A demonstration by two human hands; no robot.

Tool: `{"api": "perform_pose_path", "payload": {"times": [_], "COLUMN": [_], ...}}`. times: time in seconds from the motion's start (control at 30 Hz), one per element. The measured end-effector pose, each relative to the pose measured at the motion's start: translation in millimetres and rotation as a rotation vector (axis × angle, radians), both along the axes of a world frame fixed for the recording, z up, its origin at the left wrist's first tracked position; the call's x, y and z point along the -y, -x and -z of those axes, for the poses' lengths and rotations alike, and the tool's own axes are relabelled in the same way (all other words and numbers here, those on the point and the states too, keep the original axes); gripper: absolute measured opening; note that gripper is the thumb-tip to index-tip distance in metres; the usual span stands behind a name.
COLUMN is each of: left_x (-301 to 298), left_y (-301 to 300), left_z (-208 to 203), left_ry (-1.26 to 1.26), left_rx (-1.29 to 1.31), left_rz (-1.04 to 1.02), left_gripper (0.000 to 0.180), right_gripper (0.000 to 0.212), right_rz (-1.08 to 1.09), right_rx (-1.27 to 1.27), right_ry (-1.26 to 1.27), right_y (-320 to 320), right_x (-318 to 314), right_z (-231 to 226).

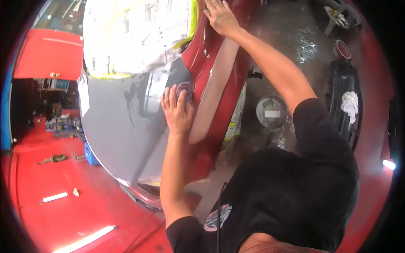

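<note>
My left hand [177, 116] presses down near the edge of a car's matte grey hood [114, 105]. Under its fingers and thumb is a crumpled dark purple cloth [186, 88], partly hidden by the hand. Wet streaks run over the grey surface. Farther up and to the right, my right hand [222, 19] rests flat on the glossy red bodywork [206, 36], its fingers stretched out and nothing visible in them. A long beige-grey patch [216, 88] runs along the red fender between my arms. Paper masking [139, 33] with yellow tape covers the windshield area.
Right of the car, a round basin [272, 122] with a pale block stands on the wet floor. Beyond it lies a black bumper-like part [344, 80] with a white rag [349, 105]. A plastic chair [350, 19] and a blue object [90, 155] stand farther off.
</note>
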State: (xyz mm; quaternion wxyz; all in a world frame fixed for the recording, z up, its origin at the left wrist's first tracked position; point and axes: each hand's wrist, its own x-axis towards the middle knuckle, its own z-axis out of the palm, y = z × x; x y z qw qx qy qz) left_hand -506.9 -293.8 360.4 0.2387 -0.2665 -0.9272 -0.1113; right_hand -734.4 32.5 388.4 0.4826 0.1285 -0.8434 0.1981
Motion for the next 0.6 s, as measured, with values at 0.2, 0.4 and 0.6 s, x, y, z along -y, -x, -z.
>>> {"api": "perform_pose_path", "payload": {"times": [0.2, 0.4, 0.6], "left_x": [16, 15, 19], "left_y": [-8, -3, -7], "left_z": [11, 7, 9], "left_ry": [0.024, 0.006, 0.006], "left_rx": [-0.019, -0.045, -0.055], "left_rz": [-0.041, -0.026, -0.049], "left_gripper": [0.048, 0.049, 0.047], "right_gripper": [0.058, 0.052, 0.049], "right_rz": [-0.337, -0.045, -0.412], "right_rx": [0.193, 0.052, 0.146], "right_ry": [-0.003, -0.377, -0.409], "right_y": [-159, -70, -120], "right_x": [135, 54, 116], "right_z": [77, 15, 52]}}
